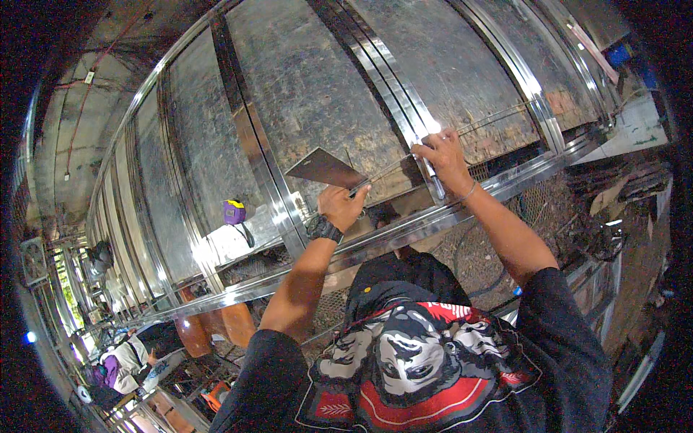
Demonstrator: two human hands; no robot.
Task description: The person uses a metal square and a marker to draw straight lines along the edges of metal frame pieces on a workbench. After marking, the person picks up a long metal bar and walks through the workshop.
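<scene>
My left hand [342, 208], with a dark band on its wrist, is closed at the near corner of a dark flat rectangular plate [325, 167]. The plate tilts above a worn grey board [317, 108]. My right hand [446, 164] lies across a pair of shiny metal tubes [386, 76], close to their near ends. Its fingers are bent and pressed together; what they pinch is hidden. A thin rod or line [498, 115] runs from near my left hand, past my right hand, and off to the right.
Several shiny tubes cross the board to a long front rail [375, 251]. A purple and yellow tape measure [234, 211] rests on the board at the left. Orange-brown rounded objects [237, 325] stand below the rail. Another person [123, 364] is at the far lower left.
</scene>
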